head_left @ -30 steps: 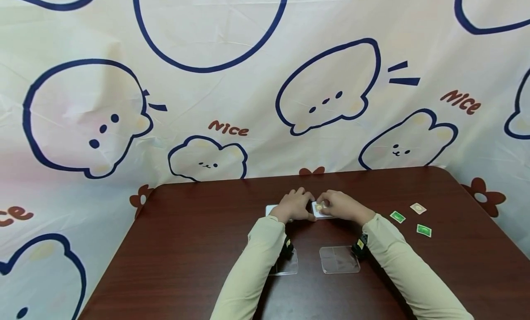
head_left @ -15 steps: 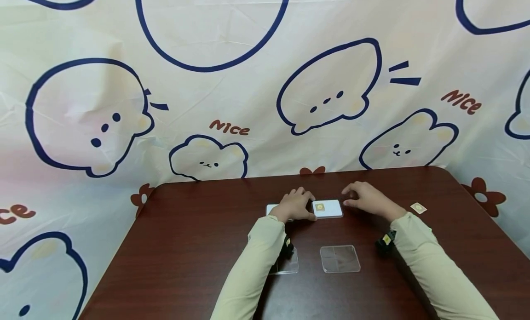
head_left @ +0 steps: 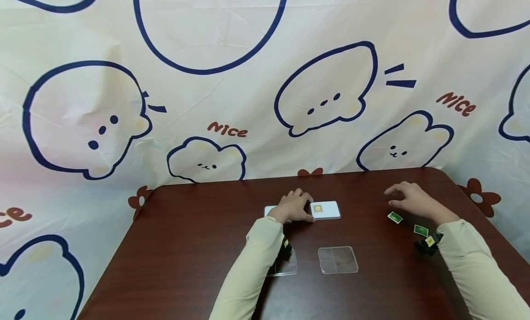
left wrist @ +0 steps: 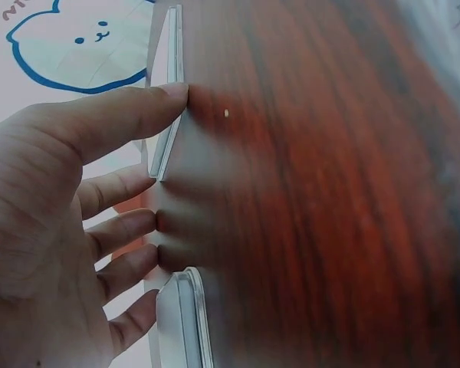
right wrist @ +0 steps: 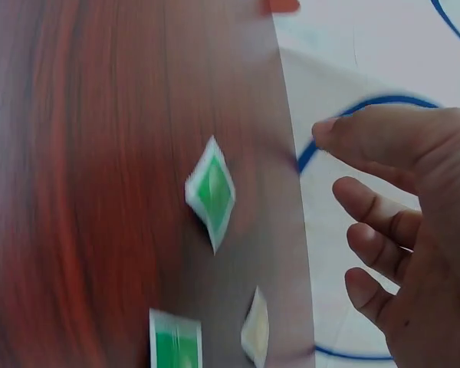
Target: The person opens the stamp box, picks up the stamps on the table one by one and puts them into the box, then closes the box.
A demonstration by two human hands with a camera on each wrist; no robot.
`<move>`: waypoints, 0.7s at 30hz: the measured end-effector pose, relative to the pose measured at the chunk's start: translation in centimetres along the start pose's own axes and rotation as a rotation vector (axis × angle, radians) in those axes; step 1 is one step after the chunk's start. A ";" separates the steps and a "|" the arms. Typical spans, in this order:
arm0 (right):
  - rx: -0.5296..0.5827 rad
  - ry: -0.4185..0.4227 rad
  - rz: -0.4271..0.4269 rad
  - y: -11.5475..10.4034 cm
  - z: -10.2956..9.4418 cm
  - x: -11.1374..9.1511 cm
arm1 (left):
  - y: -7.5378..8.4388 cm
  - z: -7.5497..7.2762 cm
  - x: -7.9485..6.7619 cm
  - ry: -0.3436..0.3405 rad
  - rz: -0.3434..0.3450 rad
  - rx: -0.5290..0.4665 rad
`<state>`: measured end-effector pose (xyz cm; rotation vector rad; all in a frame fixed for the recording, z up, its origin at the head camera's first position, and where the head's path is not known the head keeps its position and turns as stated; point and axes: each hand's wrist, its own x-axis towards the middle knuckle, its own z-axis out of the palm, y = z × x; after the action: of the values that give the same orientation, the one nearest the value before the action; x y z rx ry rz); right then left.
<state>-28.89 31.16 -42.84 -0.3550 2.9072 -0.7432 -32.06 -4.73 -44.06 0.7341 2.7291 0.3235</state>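
Observation:
A flat white case [head_left: 331,209] with a clear edge lies at the far middle of the table, a small cream card [head_left: 318,208] on its left part. Touching the near side and left corner of this case are the thumb and index finger of my left hand [head_left: 293,206], fingers spread. Under that hand, partly hidden, is another white case [left wrist: 180,322]. Away to the right, my right hand [head_left: 418,202] hovers with loosely bent fingers and holds nothing. Below it lie two green cards [head_left: 395,217] and, visible only in the right wrist view, a cream card [right wrist: 255,333].
Nearer on the brown table [head_left: 186,255] lie two clear plastic lids, one in the middle [head_left: 338,260] and one [head_left: 287,265] partly under my left forearm. A patterned cloth [head_left: 323,81] hangs right behind the table's far edge.
My right hand has left the white case, where the cream card now shows uncovered, and moved right to the loose cards. My left hand stays at the case.

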 end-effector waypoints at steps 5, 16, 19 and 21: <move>0.028 -0.028 0.055 1.9 -0.7 -1.5 | -0.1 0.0 0.1 0.001 0.000 -0.003; -0.034 -0.024 0.058 4.8 -0.9 -2.9 | -0.1 0.1 0.0 -0.003 -0.001 -0.019; -0.055 -0.015 0.053 5.3 -0.9 -3.1 | 0.0 0.0 0.1 -0.004 0.004 -0.024; -0.062 -0.015 0.054 5.6 -0.8 -3.1 | 0.0 0.1 0.1 -0.005 0.004 -0.024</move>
<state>-27.14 37.08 -44.66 -0.2856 2.9178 -0.6414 -32.10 -4.70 -44.14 0.7334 2.7150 0.3542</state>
